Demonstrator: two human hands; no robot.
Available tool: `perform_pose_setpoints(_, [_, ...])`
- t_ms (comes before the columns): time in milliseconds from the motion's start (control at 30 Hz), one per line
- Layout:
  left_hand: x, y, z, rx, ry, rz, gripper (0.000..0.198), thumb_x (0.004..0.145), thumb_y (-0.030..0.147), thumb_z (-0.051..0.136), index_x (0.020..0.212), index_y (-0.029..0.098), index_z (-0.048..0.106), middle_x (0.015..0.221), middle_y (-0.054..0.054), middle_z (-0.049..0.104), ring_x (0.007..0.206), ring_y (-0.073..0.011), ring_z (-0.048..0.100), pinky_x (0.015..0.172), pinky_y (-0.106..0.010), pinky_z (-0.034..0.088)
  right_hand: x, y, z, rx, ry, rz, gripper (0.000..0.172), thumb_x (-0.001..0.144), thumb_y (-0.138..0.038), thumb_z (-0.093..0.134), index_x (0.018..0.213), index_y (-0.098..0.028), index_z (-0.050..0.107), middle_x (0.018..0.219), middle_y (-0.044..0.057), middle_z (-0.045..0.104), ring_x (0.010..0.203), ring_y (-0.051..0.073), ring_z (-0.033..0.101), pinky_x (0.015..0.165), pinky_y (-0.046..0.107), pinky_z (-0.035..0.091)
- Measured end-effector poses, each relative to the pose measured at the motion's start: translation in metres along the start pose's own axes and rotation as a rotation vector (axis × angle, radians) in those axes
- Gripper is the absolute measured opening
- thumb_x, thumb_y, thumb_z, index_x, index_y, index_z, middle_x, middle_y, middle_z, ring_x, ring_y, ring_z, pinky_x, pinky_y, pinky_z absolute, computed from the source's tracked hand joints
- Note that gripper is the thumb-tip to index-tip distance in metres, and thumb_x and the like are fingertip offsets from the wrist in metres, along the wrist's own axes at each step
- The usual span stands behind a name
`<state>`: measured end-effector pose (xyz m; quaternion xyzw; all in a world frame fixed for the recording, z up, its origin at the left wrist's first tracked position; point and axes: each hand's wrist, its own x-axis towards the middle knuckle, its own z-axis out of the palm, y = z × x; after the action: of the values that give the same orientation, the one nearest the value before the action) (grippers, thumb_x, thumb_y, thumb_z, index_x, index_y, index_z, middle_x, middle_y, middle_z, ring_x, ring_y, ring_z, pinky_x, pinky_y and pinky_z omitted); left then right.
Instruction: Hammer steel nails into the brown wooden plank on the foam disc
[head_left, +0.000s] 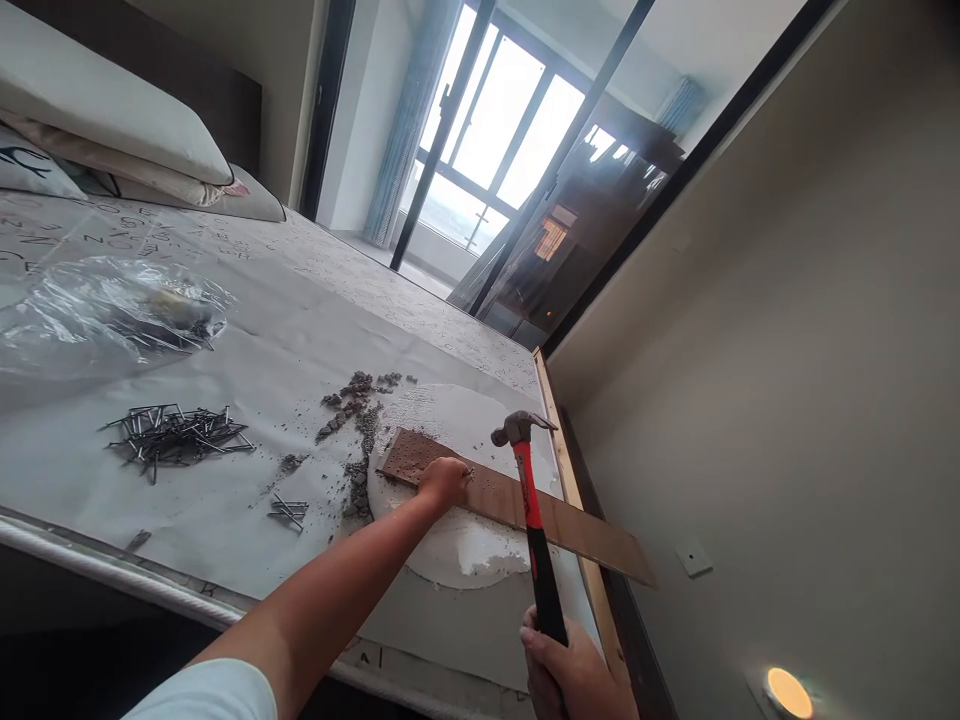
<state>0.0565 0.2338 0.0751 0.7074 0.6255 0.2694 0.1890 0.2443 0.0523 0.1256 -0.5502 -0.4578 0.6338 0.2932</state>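
Gripping the black end of a red-and-black claw hammer (pixel 529 500), the right hand (pixel 571 672) is wrapped fully round the handle, with the steel head raised just above the far edge of a long wooden strip (pixel 517 505). The left hand (pixel 444 480) rests on that strip, fingers pinched narrow around what seems to be a nail standing on the wood; the nail itself is too small to make out clearly.

The strip lies on a round white foam slab (pixel 457 550), its right end running out past the slab toward the wall. The strip's left end is dotted with rows of small marks, likely nail heads or holes, while the stretch to the right of the left hand looks bare, so by this view the nailing appears partly done with most of the length left.

Left of the slab lies a trail of grey crumbled debris (pixel 356 420) and a few loose nails (pixel 289 510). Farther left of the slab sits a larger pile of nails (pixel 176 435), and beyond it a crumpled clear plastic bag (pixel 105 315). All of this rests on a bed (pixel 225 540) covered with a printed sheet, with pillows (pixel 112 110) at its far left end.
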Motion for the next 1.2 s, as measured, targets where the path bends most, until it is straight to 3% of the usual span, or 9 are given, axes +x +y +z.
perform_pose_setpoints(133, [-0.001,0.0,-0.001,-0.007,-0.021,0.006,0.026,0.078,0.029,0.049,0.072,0.016,0.07,0.079,-0.009,0.067,0.074,-0.0192,0.059,0.066,-0.026,0.039,0.002,-0.003,0.001,-0.01,-0.047,0.121,0.039,0.059,-0.051,0.063,0.064,-0.021,0.038,0.032,-0.013,0.029,0.027,0.003,0.022,0.03,0.018,0.02])
perform_pose_setpoints(300, [-0.002,0.0,-0.001,0.026,-0.007,0.033,0.027,0.08,0.03,0.048,0.074,0.015,0.07,0.08,-0.01,0.067,0.075,-0.0206,0.06,0.066,-0.027,0.04,0.0,-0.003,0.002,0.02,0.021,0.0,0.033,0.065,-0.049,0.057,0.072,-0.021,0.041,0.033,-0.014,0.029,0.026,0.004,0.02,0.029,0.018,0.019])
perform_pose_setpoints(467, [-0.002,-0.002,0.002,0.073,-0.03,0.01,0.023,0.076,0.024,0.049,0.073,0.016,0.07,0.081,-0.009,0.067,0.077,-0.0203,0.06,0.068,-0.028,0.041,0.003,0.006,0.002,-0.015,-0.078,0.078,0.035,0.057,-0.048,0.062,0.061,-0.021,0.04,0.03,-0.014,0.027,0.027,0.002,0.018,0.031,0.018,0.019])
perform_pose_setpoints(600, [-0.001,-0.003,0.002,0.072,-0.01,0.057,0.024,0.075,0.021,0.047,0.073,0.014,0.07,0.084,-0.009,0.067,0.079,-0.021,0.06,0.068,-0.028,0.041,-0.009,-0.008,-0.003,-0.001,0.006,0.041,0.033,0.063,-0.048,0.059,0.069,-0.021,0.042,0.033,-0.013,0.029,0.028,0.004,0.021,0.032,0.018,0.019])
perform_pose_setpoints(767, [0.001,-0.008,-0.01,-0.247,-0.004,-0.001,0.029,0.066,0.017,0.053,0.092,0.016,0.066,0.08,-0.004,0.066,0.072,-0.0152,0.058,0.061,-0.022,0.039,-0.006,-0.005,-0.003,0.007,-0.017,0.039,0.035,0.064,-0.051,0.059,0.07,-0.021,0.041,0.033,-0.014,0.029,0.027,0.003,0.019,0.03,0.018,0.018])
perform_pose_setpoints(900, [0.006,-0.013,-0.014,-0.473,0.099,-0.141,0.021,0.071,0.018,0.044,0.081,0.014,0.063,0.07,-0.002,0.062,0.064,-0.0124,0.054,0.055,-0.021,0.037,0.02,0.026,0.007,-0.004,-0.05,0.13,0.037,0.055,-0.051,0.061,0.061,-0.023,0.038,0.028,-0.013,0.029,0.023,0.004,0.021,0.027,0.018,0.016])
perform_pose_setpoints(1033, [0.009,-0.009,-0.017,-0.519,0.107,-0.158,0.016,0.07,0.016,0.043,0.069,0.014,0.059,0.065,-0.001,0.058,0.061,-0.0115,0.051,0.053,-0.02,0.036,0.024,0.036,0.015,0.108,-0.094,0.108,0.038,0.053,-0.049,0.062,0.057,-0.023,0.035,0.03,-0.013,0.029,0.024,0.003,0.021,0.028,0.018,0.017])
perform_pose_setpoints(1133, [-0.007,-0.003,-0.026,-0.538,0.082,-0.117,0.018,0.072,0.017,0.042,0.071,0.014,0.06,0.065,-0.001,0.057,0.06,-0.011,0.049,0.053,-0.021,0.037,0.01,0.035,0.016,0.186,-0.138,0.076,0.036,0.056,-0.048,0.063,0.06,-0.022,0.038,0.031,-0.013,0.025,0.027,0.003,0.017,0.032,0.018,0.017])
perform_pose_setpoints(1200, [-0.031,-0.004,-0.032,-0.541,0.058,-0.033,0.019,0.072,0.016,0.042,0.075,0.014,0.061,0.068,-0.002,0.059,0.06,-0.0109,0.049,0.053,-0.021,0.038,-0.001,0.039,0.013,0.188,-0.101,0.023,0.037,0.055,-0.049,0.066,0.059,-0.02,0.043,0.033,-0.012,0.026,0.031,0.003,0.02,0.037,0.018,0.018])
